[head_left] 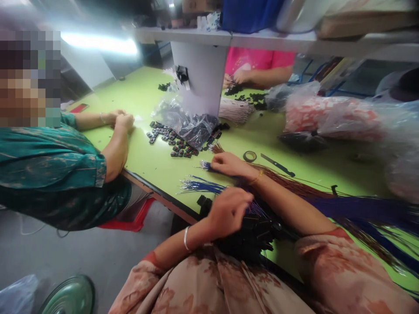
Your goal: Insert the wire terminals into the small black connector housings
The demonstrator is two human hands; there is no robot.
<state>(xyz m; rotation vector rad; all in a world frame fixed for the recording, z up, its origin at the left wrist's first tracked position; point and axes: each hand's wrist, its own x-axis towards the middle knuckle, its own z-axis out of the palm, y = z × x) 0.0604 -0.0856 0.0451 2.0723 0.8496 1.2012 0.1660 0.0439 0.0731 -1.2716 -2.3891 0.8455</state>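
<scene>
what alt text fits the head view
The person's right hand pinches a blue wire from a bundle of blue wires on a green table; the left hand rests on black connectors. Two co-workers sit nearby.

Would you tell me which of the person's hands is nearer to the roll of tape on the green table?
Right. The right hand lies just left of the roll of tape; the left hand is lower, nearer the table's edge, over black parts.
</scene>
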